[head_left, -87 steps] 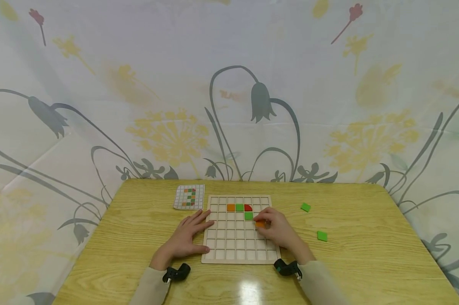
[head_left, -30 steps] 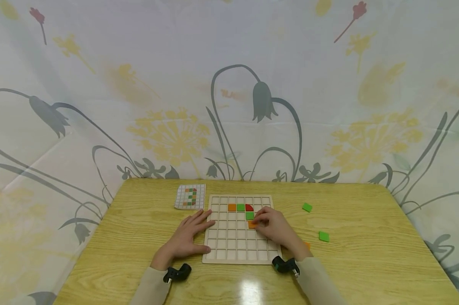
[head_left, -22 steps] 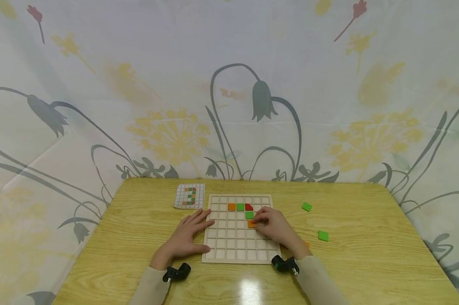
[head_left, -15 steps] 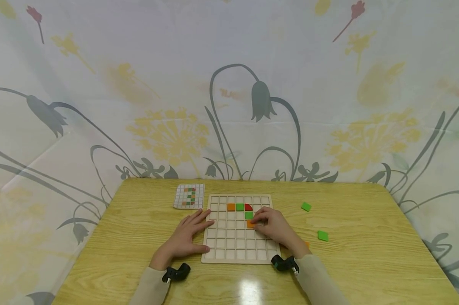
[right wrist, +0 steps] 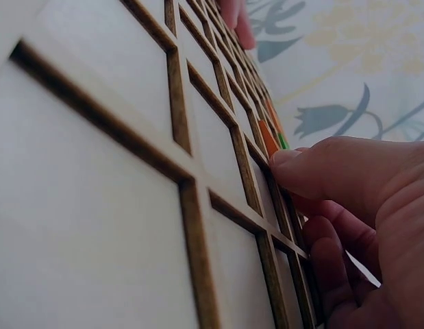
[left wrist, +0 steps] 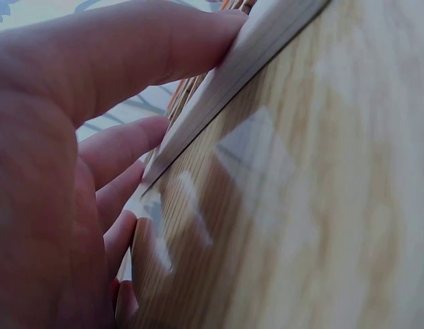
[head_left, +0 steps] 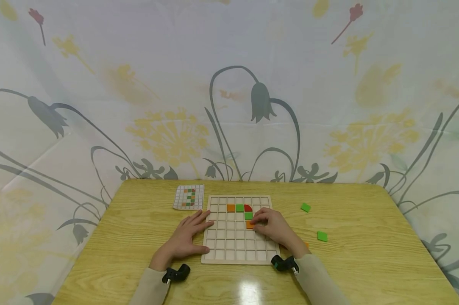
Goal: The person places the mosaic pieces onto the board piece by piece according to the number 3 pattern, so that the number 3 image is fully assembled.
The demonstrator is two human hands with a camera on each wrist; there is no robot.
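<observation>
My left hand (head_left: 185, 238) rests with spread fingers at the left edge of a wooden grid board (head_left: 240, 261). In the left wrist view its thumb and fingertips touch the board's rim (left wrist: 225, 92). My right hand (head_left: 276, 227) pinches an orange square tile (head_left: 249, 225) at a cell right below a green tile (head_left: 248, 216). The right wrist view has the thumb on the edge of this orange tile (right wrist: 268, 138), which looks tilted. A row of orange (head_left: 231, 207), green (head_left: 239, 207) and red rounded (head_left: 248, 208) tiles sits in the upper cells.
A paper card (head_left: 189, 197) with a coloured grid pattern lies left of the board. Two loose green tiles, one farther back (head_left: 305, 207) and one nearer (head_left: 322, 236), lie to the right. Another orange tile (head_left: 307, 245) shows partly behind my right wrist.
My right hand has moved slightly left, bringing the orange tile to the cell under the green one. A loose orange tile has come into view beside the wrist. The left hand stays put.
</observation>
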